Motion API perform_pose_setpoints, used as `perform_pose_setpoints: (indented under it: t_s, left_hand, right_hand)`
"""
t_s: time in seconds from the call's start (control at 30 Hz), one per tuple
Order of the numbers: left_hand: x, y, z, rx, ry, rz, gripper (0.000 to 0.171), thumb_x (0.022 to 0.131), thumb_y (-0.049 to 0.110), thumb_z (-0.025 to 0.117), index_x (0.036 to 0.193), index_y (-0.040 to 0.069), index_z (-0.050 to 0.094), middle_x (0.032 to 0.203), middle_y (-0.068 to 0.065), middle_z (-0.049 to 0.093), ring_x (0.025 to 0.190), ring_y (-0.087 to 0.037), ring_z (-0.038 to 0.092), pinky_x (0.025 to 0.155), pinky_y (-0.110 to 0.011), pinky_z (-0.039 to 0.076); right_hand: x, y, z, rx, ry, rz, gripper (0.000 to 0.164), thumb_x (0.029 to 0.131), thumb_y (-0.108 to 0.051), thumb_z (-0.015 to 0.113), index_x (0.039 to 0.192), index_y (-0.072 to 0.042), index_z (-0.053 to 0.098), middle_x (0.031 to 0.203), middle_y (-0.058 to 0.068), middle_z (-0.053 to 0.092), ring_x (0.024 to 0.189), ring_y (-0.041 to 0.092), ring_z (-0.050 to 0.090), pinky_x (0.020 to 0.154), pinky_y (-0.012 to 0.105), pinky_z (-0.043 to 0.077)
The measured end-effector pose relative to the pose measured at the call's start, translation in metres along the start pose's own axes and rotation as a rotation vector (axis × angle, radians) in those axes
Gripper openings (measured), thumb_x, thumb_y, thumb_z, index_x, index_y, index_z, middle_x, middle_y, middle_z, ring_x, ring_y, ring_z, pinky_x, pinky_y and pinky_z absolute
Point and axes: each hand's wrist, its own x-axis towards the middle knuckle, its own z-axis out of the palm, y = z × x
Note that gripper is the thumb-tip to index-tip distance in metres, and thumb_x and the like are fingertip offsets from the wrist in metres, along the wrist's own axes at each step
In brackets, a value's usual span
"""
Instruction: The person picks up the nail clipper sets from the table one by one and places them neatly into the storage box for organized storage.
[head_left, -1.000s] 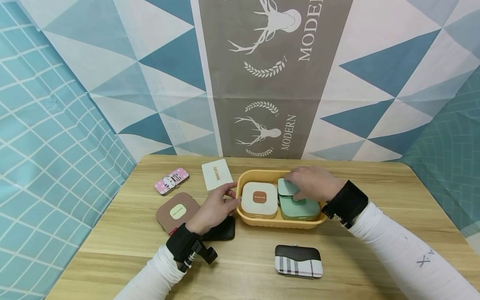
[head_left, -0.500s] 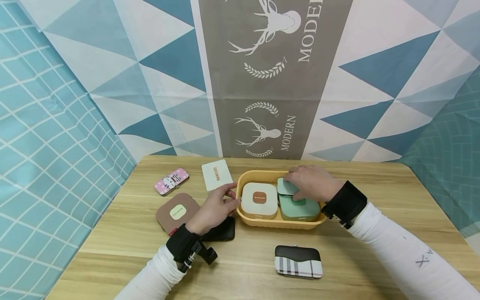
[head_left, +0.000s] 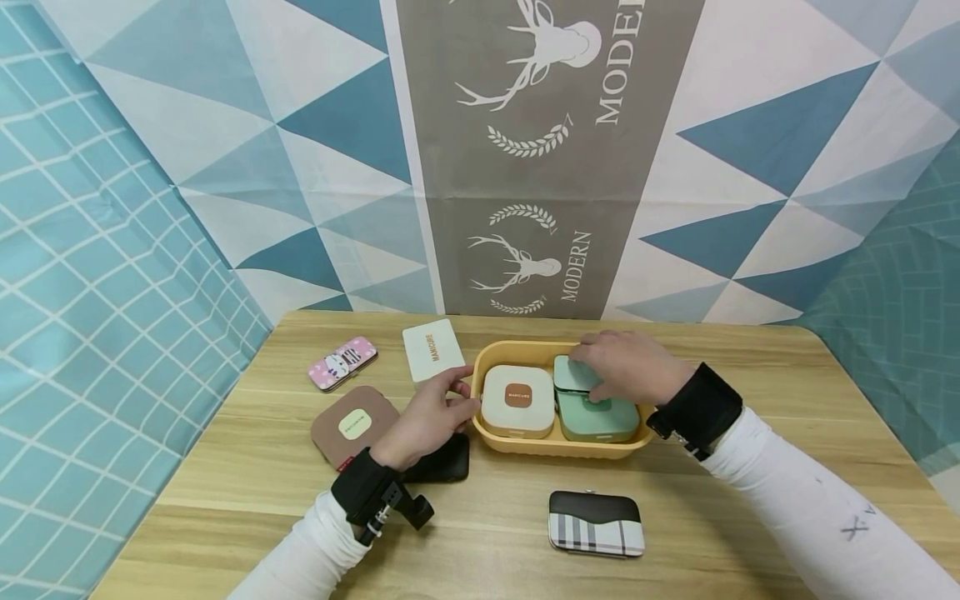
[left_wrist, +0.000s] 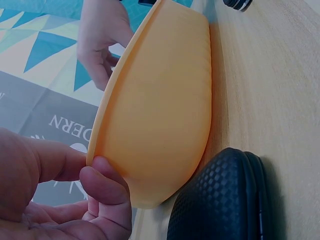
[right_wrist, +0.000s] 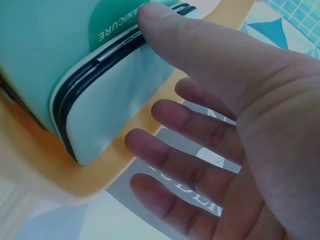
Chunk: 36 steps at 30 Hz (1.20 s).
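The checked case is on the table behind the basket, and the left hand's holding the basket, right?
Not quite: the head view shows the checked case in front of the basket, nearer the person. It is on the table, and the left hand does hold the basket.

I see a wooden tabletop (head_left: 510, 537) against a triangle-patterned wall (head_left: 315, 142) with a grey deer panel (head_left: 525, 179), beside a turquoise gridded wall (head_left: 97, 275).

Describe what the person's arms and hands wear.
White left sleeve; white right sleeve with dark scribbled marks. Wide black left wristband with a black camera-like block; black right wristband with small dark fittings. Left hand and right hand: no gloves.
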Motion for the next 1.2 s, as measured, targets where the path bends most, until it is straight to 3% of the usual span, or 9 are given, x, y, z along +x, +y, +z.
perform_pose_setpoints:
  t_s: [0.63,0.87,1.2]
  left_hand:
    - [-0.001,0.001,-0.001,0.009,-0.002,0.011,0.056,0.104,0.001,0.062,0.156,-0.003,0.043,0.111,-0.015,0.052,0.071,-0.019,0.056,0.067,-0.030,0.048]
    - [0.000,0.000,-0.001,0.012,-0.013,0.008,0.056,0.105,0.001,0.061,0.157,-0.003,0.042,0.112,-0.015,0.051,0.073,-0.018,0.056,0.068,-0.030,0.049]
    - [0.000,-0.001,-0.002,0.026,-0.022,0.023,0.056,0.105,0.002,0.060,0.157,-0.004,0.040,0.112,-0.015,0.053,0.072,-0.018,0.055,0.069,-0.029,0.049]
  right_hand:
    - [-0.022,-0.013,-0.023,0.031,0.057,-0.003,0.060,0.079,-0.022,0.096,0.131,-0.004,0.072,0.124,0.014,0.071,0.112,0.032,0.069,0.093,0.050,0.058]
    - [-0.032,-0.018,-0.027,0.016,0.088,-0.023,0.061,0.079,-0.024,0.096,0.131,-0.004,0.072,0.118,0.012,0.071,0.102,0.029,0.069,0.088,0.047,0.059]
    - [-0.050,-0.028,-0.031,-0.020,0.148,-0.055,0.060,0.081,-0.026,0.095,0.132,-0.006,0.071,0.115,0.009,0.069,0.102,0.026,0.068,0.086,0.043,0.059]
